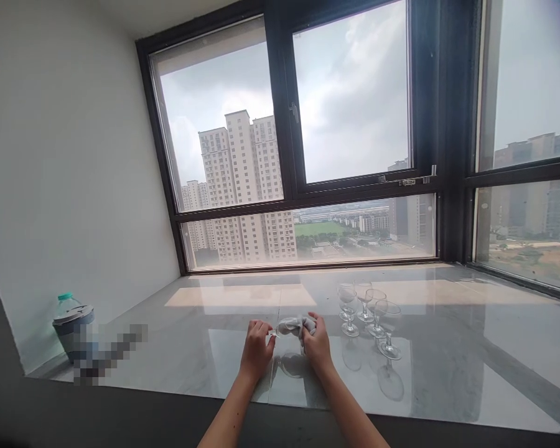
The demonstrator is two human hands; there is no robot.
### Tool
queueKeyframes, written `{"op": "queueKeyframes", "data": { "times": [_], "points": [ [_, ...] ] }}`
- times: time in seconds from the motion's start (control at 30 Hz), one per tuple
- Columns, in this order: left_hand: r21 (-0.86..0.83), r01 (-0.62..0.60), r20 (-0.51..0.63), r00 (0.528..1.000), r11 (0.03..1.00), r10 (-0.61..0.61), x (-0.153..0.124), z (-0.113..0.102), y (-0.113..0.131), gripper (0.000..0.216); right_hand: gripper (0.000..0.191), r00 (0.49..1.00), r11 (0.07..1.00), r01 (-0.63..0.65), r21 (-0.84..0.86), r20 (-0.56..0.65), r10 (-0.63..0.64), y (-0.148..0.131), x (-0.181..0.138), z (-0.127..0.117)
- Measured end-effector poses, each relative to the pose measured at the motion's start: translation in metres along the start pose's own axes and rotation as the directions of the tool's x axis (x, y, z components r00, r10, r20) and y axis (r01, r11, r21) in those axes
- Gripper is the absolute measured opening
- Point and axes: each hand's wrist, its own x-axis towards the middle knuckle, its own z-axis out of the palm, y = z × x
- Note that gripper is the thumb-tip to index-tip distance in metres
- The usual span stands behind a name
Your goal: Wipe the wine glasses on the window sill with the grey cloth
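Observation:
My left hand (256, 345) is closed on the base or stem of a stemmed glass (280, 331) held sideways above the marble sill. A grey cloth (295, 324) is bunched over the glass bowl, and my right hand (315, 342) grips it with fingers curled. Both hands hover just over the glossy surface, which reflects the glass. To the right of my right hand stand several empty stemmed glasses (366, 311), upright and close together.
The polished marble window sill (471, 348) runs wide beneath dark-framed windows (284, 155). At the far left against the white wall stand a dark lidded container (73, 330) and a plastic bottle with a green cap (66, 301). A dark ledge (121, 417) borders the near edge.

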Motion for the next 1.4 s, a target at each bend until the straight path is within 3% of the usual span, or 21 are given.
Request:
{"op": "queueKeyframes", "data": {
  "times": [0.17,0.23,0.37,0.53,0.87,1.07,1.27,1.33,1.4],
  "points": [
    [0.035,0.094,-0.067,0.994,0.995,-0.091,0.001,0.000,-0.006,0.014,0.051,0.981,0.992,-0.047,-0.113,-0.194,0.024,-0.001,0.003,-0.005],
    [0.049,0.125,-0.121,0.986,0.991,-0.118,0.002,0.000,-0.008,0.018,0.052,0.978,0.986,-0.053,-0.161,-0.206,0.019,0.003,0.003,-0.004],
    [0.053,0.113,-0.185,0.977,0.992,-0.102,0.002,0.003,-0.011,0.026,0.051,1.000,0.971,0.014,-0.239,-0.021,-0.020,0.014,0.001,0.003],
    [0.071,0.056,-0.232,0.972,0.996,-0.038,0.001,0.012,-0.019,0.031,0.057,0.983,0.947,0.104,-0.304,0.178,-0.051,0.019,0.001,0.012],
    [0.040,0.093,-0.112,0.990,0.995,-0.088,0.000,0.010,-0.017,0.037,0.042,0.961,0.961,0.125,-0.245,0.270,-0.056,0.010,-0.001,0.011],
    [-0.003,0.116,-0.053,0.992,0.993,-0.116,-0.001,0.006,-0.014,0.040,0.055,0.982,0.977,0.151,-0.149,0.138,-0.131,0.015,0.002,0.014],
    [-0.116,-0.027,-0.076,0.997,0.993,0.018,-0.003,0.003,-0.007,0.035,0.052,0.975,0.967,0.213,-0.142,-0.036,-0.220,0.008,-0.001,0.011],
    [-0.133,-0.068,-0.044,0.997,0.989,0.062,-0.003,0.002,-0.005,0.035,0.052,0.982,0.974,0.187,-0.131,0.014,-0.187,0.005,-0.003,0.011],
    [-0.139,-0.081,-0.029,0.997,0.987,0.078,-0.002,0.003,-0.004,0.035,0.054,0.980,0.983,0.155,-0.098,0.138,-0.140,0.004,-0.006,0.013]
  ]
}}
